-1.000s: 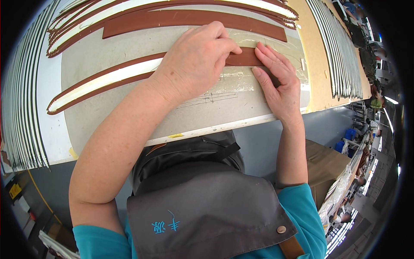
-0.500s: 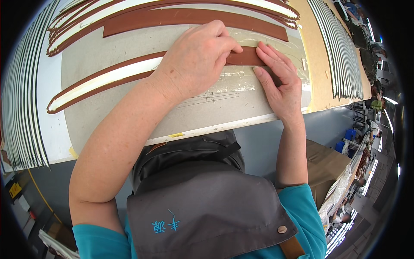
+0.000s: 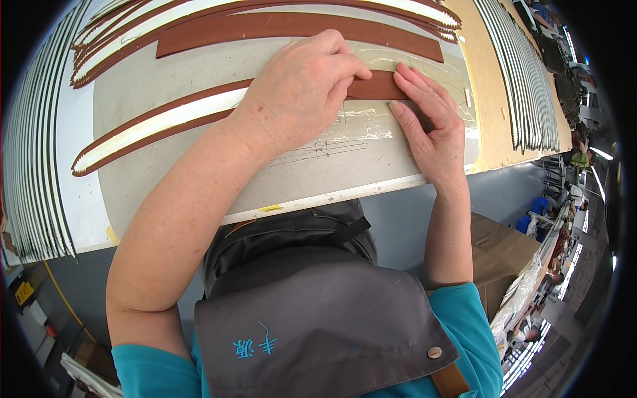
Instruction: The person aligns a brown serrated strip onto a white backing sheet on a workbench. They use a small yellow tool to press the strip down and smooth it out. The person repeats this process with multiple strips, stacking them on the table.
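Note:
A long brown strap (image 3: pixel 159 119), likely leather, lies on the grey work board (image 3: pixel 199 172). Its left part shows a white lining between narrow brown edges, and its rounded tip has a notched edge. My left hand (image 3: pixel 305 86) covers the middle of the strap, with fingers curled and thumb and forefinger pinched at the brown face (image 3: pixel 381 86). Whatever lies under that palm is hidden. At the strap's right end, my right hand (image 3: pixel 434 119) rests its fingertips on the top and its thumb along the near edge, holding the end between them.
Beyond the strap lies a flat brown strip (image 3: pixel 298 28), with a stack of similar white-lined straps (image 3: pixel 152 30) behind it. Rows of thin dark-edged strips hang at the left (image 3: pixel 40 132) and right (image 3: pixel 517 79). A brown-covered box (image 3: pixel 501 255) stands below the table's right side.

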`<state>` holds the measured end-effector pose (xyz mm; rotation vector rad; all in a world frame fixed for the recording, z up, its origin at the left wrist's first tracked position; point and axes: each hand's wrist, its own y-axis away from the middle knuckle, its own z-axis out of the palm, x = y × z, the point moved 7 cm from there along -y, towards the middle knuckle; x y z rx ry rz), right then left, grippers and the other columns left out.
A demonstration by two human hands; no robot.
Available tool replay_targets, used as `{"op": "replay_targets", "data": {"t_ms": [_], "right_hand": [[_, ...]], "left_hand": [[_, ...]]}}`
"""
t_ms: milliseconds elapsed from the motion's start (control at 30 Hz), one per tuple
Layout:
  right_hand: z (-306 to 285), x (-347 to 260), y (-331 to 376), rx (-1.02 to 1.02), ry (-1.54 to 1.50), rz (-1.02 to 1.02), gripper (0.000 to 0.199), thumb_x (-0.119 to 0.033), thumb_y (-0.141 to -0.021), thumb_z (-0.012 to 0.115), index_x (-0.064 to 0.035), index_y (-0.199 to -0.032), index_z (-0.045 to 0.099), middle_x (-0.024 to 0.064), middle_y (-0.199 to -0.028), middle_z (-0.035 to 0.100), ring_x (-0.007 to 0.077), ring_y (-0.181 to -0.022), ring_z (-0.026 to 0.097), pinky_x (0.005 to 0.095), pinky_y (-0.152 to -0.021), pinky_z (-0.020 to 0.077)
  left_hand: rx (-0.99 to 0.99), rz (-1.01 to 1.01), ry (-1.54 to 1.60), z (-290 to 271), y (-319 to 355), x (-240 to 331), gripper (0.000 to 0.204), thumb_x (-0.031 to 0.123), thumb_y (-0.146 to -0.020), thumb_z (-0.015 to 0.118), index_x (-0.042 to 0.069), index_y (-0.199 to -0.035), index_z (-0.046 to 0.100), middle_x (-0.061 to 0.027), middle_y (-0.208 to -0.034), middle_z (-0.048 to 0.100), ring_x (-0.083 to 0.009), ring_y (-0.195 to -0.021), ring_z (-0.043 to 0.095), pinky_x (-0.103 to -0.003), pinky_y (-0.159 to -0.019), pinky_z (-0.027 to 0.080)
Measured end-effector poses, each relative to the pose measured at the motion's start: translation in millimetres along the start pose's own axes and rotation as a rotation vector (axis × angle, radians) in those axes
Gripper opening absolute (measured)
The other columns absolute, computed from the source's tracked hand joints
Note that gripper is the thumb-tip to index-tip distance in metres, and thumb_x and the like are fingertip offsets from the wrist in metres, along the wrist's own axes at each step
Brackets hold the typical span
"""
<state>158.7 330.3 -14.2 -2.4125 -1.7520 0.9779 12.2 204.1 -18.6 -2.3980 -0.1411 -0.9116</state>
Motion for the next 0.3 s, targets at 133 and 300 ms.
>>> {"op": "replay_targets", "data": {"t_ms": [133, 300], "right_hand": [[0.1, 0.3, 0.0, 0.004, -0.003, 0.000, 0.037, -0.019, -0.091, 0.077, -0.0111, -0.128, 0.074, 0.0039, -0.137, 0.070, 0.0258, -0.133, 0.059, 0.0425, -0.115, 0.0367], [-0.2, -0.5, -0.1, 0.002, -0.001, 0.007, 0.037, -0.019, -0.091, 0.077, -0.0117, -0.128, 0.074, 0.0039, -0.137, 0.070, 0.0256, -0.134, 0.059, 0.0427, -0.116, 0.0363]], "left_hand": [[-0.002, -0.004, 0.007, 0.4, 0.0, -0.9, 0.018, 0.000, -0.097, 0.061, 0.004, -0.109, 0.074, -0.0075, -0.097, 0.060, -0.0227, -0.083, 0.060, -0.035, -0.074, 0.049], [-0.008, -0.004, 0.000, 0.0, -0.2, -0.7, 0.018, 0.000, -0.097, 0.060, 0.004, -0.109, 0.074, -0.0074, -0.098, 0.060, -0.0225, -0.083, 0.060, -0.035, -0.074, 0.049]]}}
